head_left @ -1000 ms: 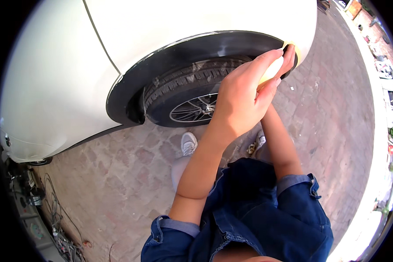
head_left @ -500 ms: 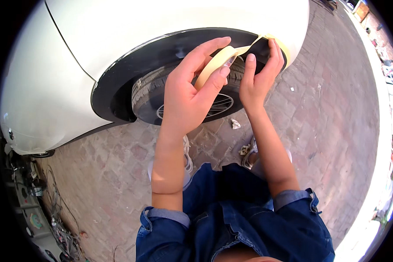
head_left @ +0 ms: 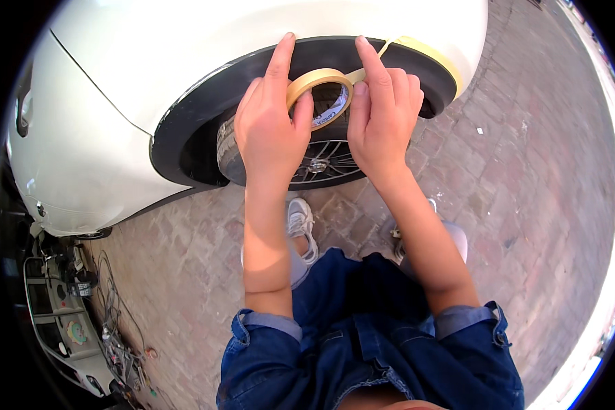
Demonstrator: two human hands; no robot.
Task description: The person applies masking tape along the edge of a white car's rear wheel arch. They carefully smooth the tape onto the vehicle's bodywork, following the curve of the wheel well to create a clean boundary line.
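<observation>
My left hand (head_left: pixel 270 130) grips a roll of yellow masking tape (head_left: pixel 320 74) between thumb and fingers, its index finger stretched up to the edge of the wheel arch. From the roll a narrow tape strip (head_left: pixel 384 49) runs past my right hand (head_left: pixel 387 123) up to the arch. The right thumb lies against the strip, and the right index finger points up at the arch edge. Farther right, tape (head_left: pixel 434 55) is stuck along the white car body (head_left: pixel 205 34) beside the black arch trim (head_left: pixel 184 137). My fingers partly hide the strip.
Behind and below my hands is the car's wheel (head_left: pixel 318 166). My shoe (head_left: pixel 299 222) stands on the brick paving (head_left: pixel 512 205). Cables (head_left: pixel 119 301) and a grey car-shaped thing (head_left: pixel 68 328) lie at the lower left. A bright white strip edges the paving on the right.
The tape roll has turned so its ring faces me more. My right hand has moved left, closer to the roll, and my left index finger now reaches up to the arch edge.
</observation>
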